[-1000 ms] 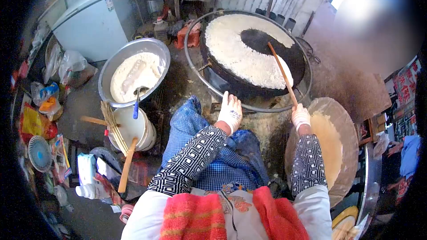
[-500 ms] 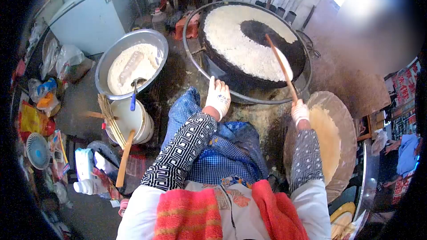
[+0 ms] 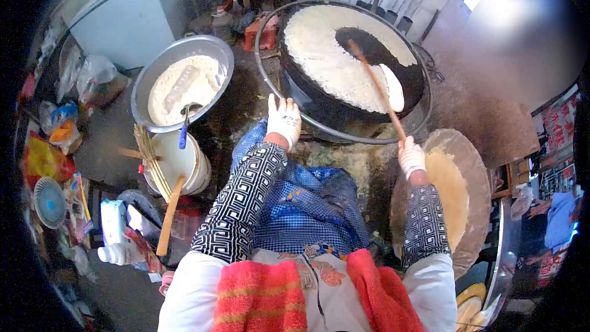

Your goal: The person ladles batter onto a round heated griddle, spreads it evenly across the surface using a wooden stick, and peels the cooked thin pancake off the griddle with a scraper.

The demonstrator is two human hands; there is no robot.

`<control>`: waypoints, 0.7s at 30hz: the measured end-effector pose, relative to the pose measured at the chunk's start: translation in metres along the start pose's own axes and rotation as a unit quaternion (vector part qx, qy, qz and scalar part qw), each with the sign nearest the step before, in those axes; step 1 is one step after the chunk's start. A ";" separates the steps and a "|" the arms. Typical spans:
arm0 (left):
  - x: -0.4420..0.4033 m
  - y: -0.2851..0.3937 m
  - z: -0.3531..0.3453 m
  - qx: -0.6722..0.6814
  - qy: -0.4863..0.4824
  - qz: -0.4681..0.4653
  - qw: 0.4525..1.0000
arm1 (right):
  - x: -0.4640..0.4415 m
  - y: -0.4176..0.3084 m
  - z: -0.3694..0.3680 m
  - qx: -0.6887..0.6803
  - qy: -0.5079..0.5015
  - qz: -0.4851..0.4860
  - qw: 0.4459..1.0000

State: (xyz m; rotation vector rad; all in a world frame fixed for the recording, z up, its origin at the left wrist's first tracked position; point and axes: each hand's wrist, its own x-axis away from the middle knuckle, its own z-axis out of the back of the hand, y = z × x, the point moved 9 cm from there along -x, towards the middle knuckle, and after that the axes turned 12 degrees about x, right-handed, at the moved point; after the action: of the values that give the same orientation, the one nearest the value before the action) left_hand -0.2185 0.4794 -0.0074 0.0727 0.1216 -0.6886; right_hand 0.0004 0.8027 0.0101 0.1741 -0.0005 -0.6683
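Observation:
A large round black griddle [image 3: 362, 40] carries a pale ring of batter [image 3: 319, 55], leaving a dark middle and a dark stretch at the right. Around it runs a metal hoop [image 3: 344, 139]. My right hand [image 3: 412, 157], gloved, is closed round a long wooden stick [image 3: 376, 86], which reaches over the griddle to its dark middle. A thick white lump of batter [image 3: 392, 89] lies along the stick's right side. My left hand [image 3: 284, 122], also gloved, rests at the hoop's near left edge with fingers stretched out, touching it.
At the left stands a metal basin [image 3: 140, 89] of pale flour or batter with a blue-handled ladle [image 3: 183, 135]. Below it is a white bucket [image 3: 200, 169] with a brush [image 3: 153, 163] and a wooden paddle [image 3: 169, 218]. A wide plastic-lined tub [image 3: 479, 190] sits beside my right arm.
My left hand has shifted left along the hoop. The stick's tip has moved left and away from me, and more of the batter lump shows at its right. My right hand remains closed on it.

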 end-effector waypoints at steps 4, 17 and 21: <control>-0.005 -0.020 0.002 0.010 -0.032 0.052 0.998 | -0.017 0.028 -0.019 -0.005 0.022 -0.075 0.997; 0.030 0.094 0.000 0.021 0.014 -0.113 0.993 | -0.018 0.011 -0.005 -0.014 0.019 -0.047 0.999; 0.022 0.077 -0.021 -0.033 0.029 -0.114 0.993 | -0.018 0.023 -0.022 0.000 0.018 -0.071 0.997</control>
State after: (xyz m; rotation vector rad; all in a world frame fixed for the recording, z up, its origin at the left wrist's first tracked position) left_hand -0.1542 0.5267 -0.0295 0.0153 0.2098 -0.9093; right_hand 0.0015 0.8346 -0.0070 0.1877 0.0476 -0.8071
